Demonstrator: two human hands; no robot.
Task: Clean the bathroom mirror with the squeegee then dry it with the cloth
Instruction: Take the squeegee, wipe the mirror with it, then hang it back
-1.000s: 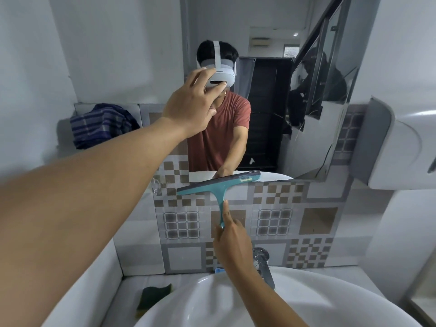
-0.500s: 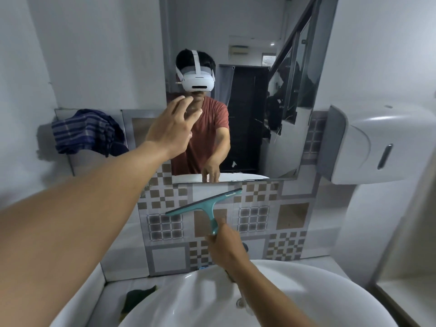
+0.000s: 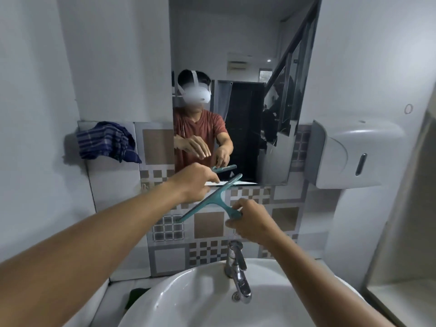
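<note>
The left hand (image 3: pixel 195 182) has dropped from the mirror (image 3: pixel 236 43) to the squeegee (image 3: pixel 205 201) blade, fingers loose, with the right hand (image 3: pixel 253 220) pinching the handle at four o'clock, so squeegeeing looks paused.

No writing, brand, number or sign can be read anywhere. The squeegee (image 3: pixel 208 200), the wall dispenser (image 3: pixel 354 156) and the tap (image 3: pixel 238 272) show only plain, unmarked surfaces.

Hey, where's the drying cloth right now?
In the head view, the blue striped cloth hangs on the wall at the left, just left of the mirror's lower part.
</note>
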